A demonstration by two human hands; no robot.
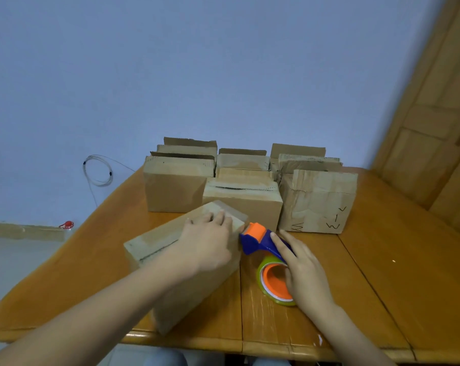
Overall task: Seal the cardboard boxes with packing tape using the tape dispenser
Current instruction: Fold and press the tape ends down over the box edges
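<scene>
left hand [207, 244]: flat, fingers together, presses on top of near cardboard box [154, 241] | right hand [305, 270]: curled, grips tape dispenser [255, 241] just right of this box

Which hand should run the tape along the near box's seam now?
Right. The right hand holds the tape dispenser at the near box end; the left hand lies flat on its top, steadying it.

- Bare left hand [207, 247] and forearm, uncovered to the lower-left corner of the frame.
- Bare right hand [305, 273] and forearm, uncovered to the bottom edge.
- Pale blue trousers [165, 358], apparently denim, showing at both knees.
</scene>
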